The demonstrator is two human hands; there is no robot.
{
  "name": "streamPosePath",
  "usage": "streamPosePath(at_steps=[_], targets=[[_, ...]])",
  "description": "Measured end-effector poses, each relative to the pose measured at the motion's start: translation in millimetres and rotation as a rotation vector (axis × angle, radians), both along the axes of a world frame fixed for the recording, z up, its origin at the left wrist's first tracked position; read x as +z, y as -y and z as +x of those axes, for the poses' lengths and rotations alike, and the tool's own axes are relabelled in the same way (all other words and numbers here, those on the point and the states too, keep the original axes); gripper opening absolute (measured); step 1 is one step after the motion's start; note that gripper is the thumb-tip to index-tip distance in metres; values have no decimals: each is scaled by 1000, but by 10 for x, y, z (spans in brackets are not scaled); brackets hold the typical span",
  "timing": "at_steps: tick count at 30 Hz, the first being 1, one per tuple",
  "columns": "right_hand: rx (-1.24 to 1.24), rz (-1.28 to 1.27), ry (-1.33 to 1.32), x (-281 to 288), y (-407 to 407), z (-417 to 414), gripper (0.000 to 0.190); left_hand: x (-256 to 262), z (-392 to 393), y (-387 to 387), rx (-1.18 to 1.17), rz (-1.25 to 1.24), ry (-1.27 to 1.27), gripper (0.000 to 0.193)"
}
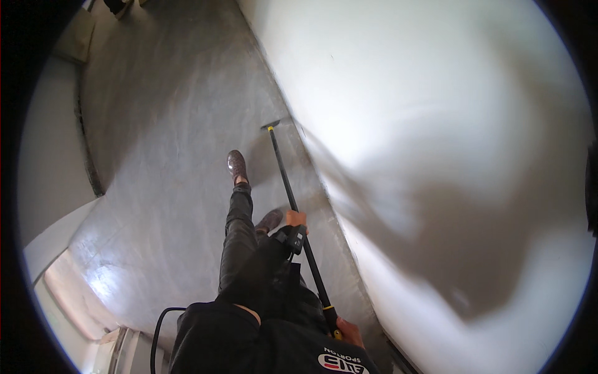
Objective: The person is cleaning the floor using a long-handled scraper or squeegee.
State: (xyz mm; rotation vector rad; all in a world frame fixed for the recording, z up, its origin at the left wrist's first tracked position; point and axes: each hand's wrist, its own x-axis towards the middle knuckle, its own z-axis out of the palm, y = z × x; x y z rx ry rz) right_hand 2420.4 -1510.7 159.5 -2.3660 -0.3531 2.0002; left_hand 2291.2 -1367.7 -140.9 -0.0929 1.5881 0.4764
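Observation:
A long dark pole (pixel 283 168) with yellow fittings runs from near my body forward to the floor. My left hand (pixel 296 218) grips it around the middle, below a small black device strapped at the wrist. Close to my body, my right hand (pixel 349 333) is closed around the black end grip. At the pole's far end, a narrow dark scraper-like head (pixel 270 125) rests on or just above the grey floor (pixel 187 135), a short way from the white wall. Whether its edge touches the floor cannot be told.
A white wall (pixel 420 84) rises along the right, marked by shadows. My shoes (pixel 237 163) are on the floor left of the pole. A curved wall (pixel 51 140) stands at left, with boards (pixel 114 350) at lower left. Another person's foot (pixel 122 9) shows at the top.

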Motion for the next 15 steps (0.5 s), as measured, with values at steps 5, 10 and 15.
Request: streamPosePath(at_steps=[5,10,15], targets=[[419,270,-21,-110,-57,-13,35,-447,-50,36,33,25,-127,24],[-166,-200,-40,-175,-384,-175,35,-725,-133,-179,-34,78,-184,22],[246,166,-2,-190,-269,44,33,-94,-26,-327,135,18,-57,20]])
